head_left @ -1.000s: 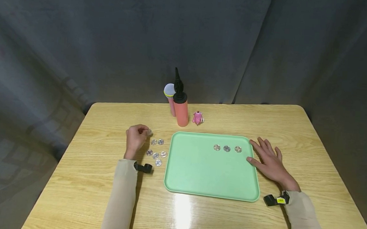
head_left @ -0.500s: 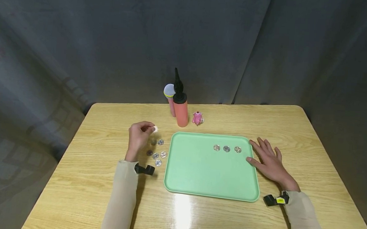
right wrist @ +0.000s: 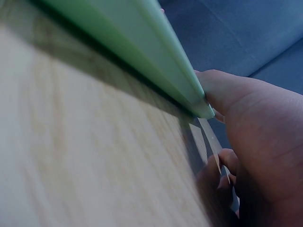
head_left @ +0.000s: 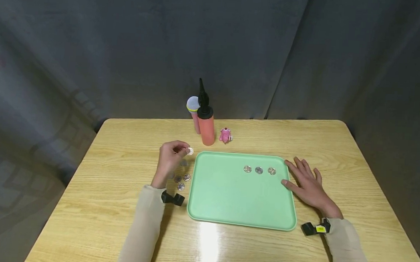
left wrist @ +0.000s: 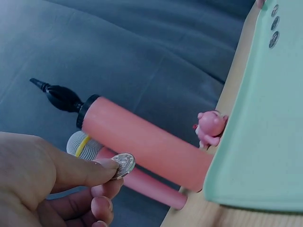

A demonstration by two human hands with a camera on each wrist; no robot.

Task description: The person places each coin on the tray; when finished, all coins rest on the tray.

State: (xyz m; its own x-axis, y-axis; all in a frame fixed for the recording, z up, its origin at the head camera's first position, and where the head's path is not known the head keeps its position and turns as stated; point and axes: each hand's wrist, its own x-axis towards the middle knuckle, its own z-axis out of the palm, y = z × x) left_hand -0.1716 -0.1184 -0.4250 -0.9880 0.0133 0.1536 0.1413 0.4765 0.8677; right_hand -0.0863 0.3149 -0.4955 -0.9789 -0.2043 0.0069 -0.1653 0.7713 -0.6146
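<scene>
Between thumb and fingers, my left hand [head_left: 170,158] pinches a silver coin [left wrist: 124,165], held just off the upper left corner of the green tray [head_left: 241,201]. Several more coins [head_left: 181,186] lie on the table below that hand, some partly hidden by it. Three coins [head_left: 259,170] form a row on the upper right of the tray. My right hand [head_left: 309,187] rests with spread fingers at the tray's right edge, the thumb over the rim. In the right wrist view the thumb [right wrist: 220,87] touches the rim.
Behind the tray stands a coral hand pump [head_left: 206,131] with a black nozzle, and a toy microphone [head_left: 193,104] is partly behind it. A small pink figure [head_left: 225,135] sits to their right. A dark curtain [head_left: 236,56] hangs behind the wooden table [head_left: 130,142].
My left hand has lifted a coin from the table and carried it rightward toward the tray's upper left corner. My right hand has stayed in place at the tray edge.
</scene>
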